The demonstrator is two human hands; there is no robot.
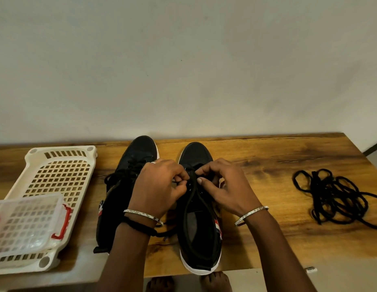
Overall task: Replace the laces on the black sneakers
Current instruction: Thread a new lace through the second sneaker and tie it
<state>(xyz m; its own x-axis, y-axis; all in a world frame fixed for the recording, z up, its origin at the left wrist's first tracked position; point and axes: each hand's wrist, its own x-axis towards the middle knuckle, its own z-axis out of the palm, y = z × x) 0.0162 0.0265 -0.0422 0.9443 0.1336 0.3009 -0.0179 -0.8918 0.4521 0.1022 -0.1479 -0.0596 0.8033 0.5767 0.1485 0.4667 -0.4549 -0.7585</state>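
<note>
Two black sneakers with white soles stand side by side on the wooden table [267,165], toes pointing away. The left sneaker [139,152] is laced and its lace ends trail loose. Over the eyelets of the right sneaker [200,228] both hands work. My left hand [160,186] pinches a black lace end [178,182] at the eyelets. My right hand [223,186] has its fingers curled on the shoe's upper and lace at the other side. A tangled pile of black laces [335,197] lies at the right of the table.
A white perforated plastic basket [57,171] lies at the left, with a clear plastic box [25,224] with red latches on it. The wall runs close behind the table. Bare toes show below the table's front edge.
</note>
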